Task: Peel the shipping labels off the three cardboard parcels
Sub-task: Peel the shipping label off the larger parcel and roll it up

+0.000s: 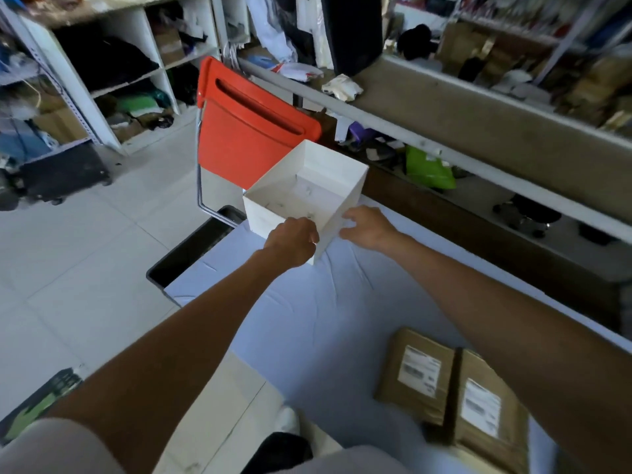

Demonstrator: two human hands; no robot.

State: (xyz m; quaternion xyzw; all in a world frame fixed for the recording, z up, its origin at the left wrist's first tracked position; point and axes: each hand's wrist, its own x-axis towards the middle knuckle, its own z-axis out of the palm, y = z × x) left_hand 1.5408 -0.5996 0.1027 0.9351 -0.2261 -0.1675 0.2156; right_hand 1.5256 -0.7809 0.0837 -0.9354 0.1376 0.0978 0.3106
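Two brown cardboard parcels lie side by side at the near right of the table: the left parcel (pixel 415 374) and the right parcel (pixel 487 410), each with a white shipping label on top. A third parcel is not visible. An open white box (pixel 273 213) stands at the table's far left corner. My left hand (pixel 292 242) is closed on the box's near rim. My right hand (pixel 367 225) rests against the box's right side wall with fingers spread. My right forearm crosses above the parcels.
The table carries a pale blue-white cover (pixel 307 313). A red chair (pixel 246 131) stands just behind the box. A black bin (pixel 191 251) sits at the table's left edge. Cluttered shelves line the back and right; tiled floor (pixel 85 251) lies left.
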